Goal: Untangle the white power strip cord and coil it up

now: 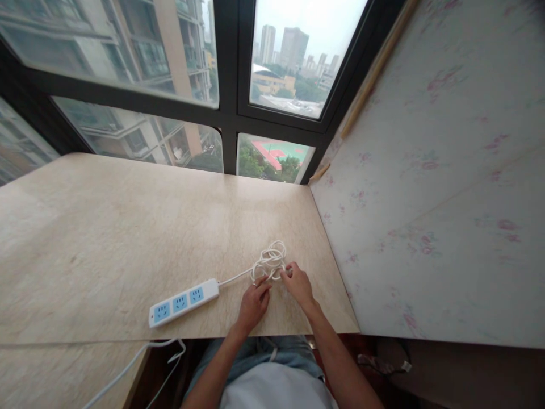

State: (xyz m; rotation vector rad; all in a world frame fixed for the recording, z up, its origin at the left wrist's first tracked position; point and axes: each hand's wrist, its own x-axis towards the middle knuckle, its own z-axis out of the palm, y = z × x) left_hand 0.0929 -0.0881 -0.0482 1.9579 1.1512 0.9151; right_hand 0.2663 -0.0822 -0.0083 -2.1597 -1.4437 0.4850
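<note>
A white power strip (184, 303) with three blue socket panels lies at a slant on the stone-look ledge. From its right end a white cord (235, 277) runs to a loose, tangled coil (272, 255) in front of me. My left hand (254, 304) is at the near side of the coil, fingers bent and pinched on the cord. At the coil's right side my right hand (298, 284) has its thumb and fingers closed on the cord. The cord's plug cannot be made out.
The ledge (128, 227) reaches back to dark-framed windows (230, 85). A flower-patterned wall (426, 199) rises close on the right. At the lower left another white cable (123, 372) hangs over the ledge's front edge. A dark cord (395, 363) lies low at the right.
</note>
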